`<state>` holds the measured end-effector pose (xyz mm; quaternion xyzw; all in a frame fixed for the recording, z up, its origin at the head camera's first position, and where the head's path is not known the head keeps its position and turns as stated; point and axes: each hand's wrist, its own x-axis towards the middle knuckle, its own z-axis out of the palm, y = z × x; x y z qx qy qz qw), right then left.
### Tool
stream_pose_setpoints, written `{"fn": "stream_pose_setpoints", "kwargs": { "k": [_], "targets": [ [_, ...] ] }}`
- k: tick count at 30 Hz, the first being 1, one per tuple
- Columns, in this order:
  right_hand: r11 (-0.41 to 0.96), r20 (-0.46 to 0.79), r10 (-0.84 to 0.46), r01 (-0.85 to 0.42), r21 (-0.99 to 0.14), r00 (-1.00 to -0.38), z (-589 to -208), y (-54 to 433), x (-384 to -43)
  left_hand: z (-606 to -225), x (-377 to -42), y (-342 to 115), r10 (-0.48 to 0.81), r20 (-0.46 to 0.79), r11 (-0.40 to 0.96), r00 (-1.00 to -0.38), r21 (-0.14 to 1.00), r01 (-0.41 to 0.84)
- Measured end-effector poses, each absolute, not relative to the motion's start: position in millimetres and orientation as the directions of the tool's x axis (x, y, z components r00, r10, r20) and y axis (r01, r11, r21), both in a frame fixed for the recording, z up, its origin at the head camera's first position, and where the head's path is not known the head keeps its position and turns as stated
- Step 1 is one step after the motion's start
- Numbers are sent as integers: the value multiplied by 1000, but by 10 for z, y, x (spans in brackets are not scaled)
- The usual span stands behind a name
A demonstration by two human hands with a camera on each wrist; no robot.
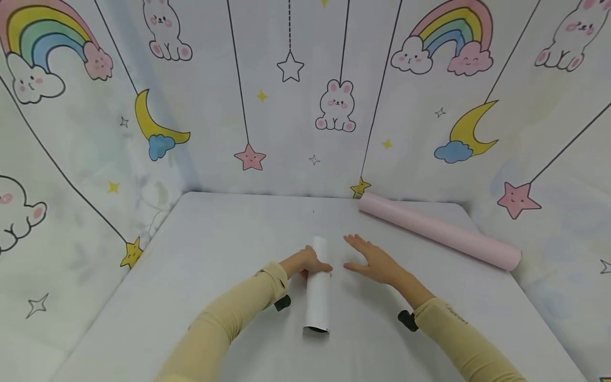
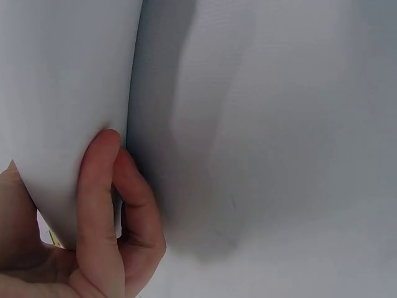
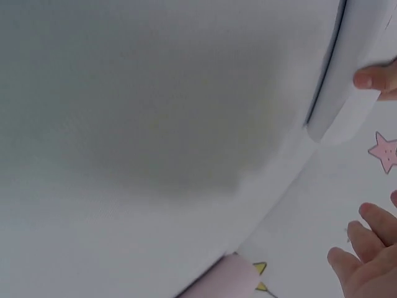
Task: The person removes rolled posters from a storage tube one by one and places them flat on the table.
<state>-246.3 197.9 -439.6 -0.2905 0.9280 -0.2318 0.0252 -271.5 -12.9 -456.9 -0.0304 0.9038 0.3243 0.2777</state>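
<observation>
A white paper roll (image 1: 317, 302) lies lengthwise on the white table, its dark hollow end toward me. My left hand (image 1: 307, 261) grips it near its far part, the thumb across the top. In the left wrist view, curled fingers (image 2: 99, 192) press against the side of the white roll (image 2: 68, 81). To the right of the roll, my right hand (image 1: 376, 262) hovers with spread fingers and holds nothing. The right wrist view shows that hand's fingers (image 3: 366, 248) apart from the roll (image 3: 350, 81).
A longer pink roll (image 1: 439, 229) lies slantwise at the table's back right. The white tabletop (image 1: 229, 228) meets a cloth backdrop (image 1: 210, 106) printed with rabbits, stars, moons and rainbows. Small dark wrist cameras (image 1: 408, 320) hang under both sleeves.
</observation>
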Motion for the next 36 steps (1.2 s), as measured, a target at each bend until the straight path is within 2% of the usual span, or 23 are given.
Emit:
{"fn": "stream_pose_setpoints", "kwargs": {
  "k": [5, 14, 20, 26, 30, 36],
  "targets": [
    [717, 61, -570, -532, -451, -820, -4424, 1862, -2382, -4572, -2733, -44, 123, -514, 771, -849, 588, -244],
    [743, -43, -526, -435, -508, -849, -4536, 1740, -2302, -4631, -2805, 42, 116, -477, 723, -871, 642, -255],
    [760, -80, -530, -432, -486, -844, -4609, 1675, -2250, -4678, -2856, 78, 112, -443, 702, -890, 669, -244],
    [787, -93, -532, -451, -421, -841, -4688, 1634, -2218, -4656, -2877, 108, 95, -434, 704, -896, 665, -248],
    [779, -80, -544, -468, -417, -835, -4696, 1628, -2196, -4647, -2875, 108, 96, -428, 709, -899, 663, -240],
    [769, -62, -559, -489, -412, -827, -4679, 1614, -2169, -4642, -2850, 92, 107, -375, 756, -921, 632, -170]
  ]
}}
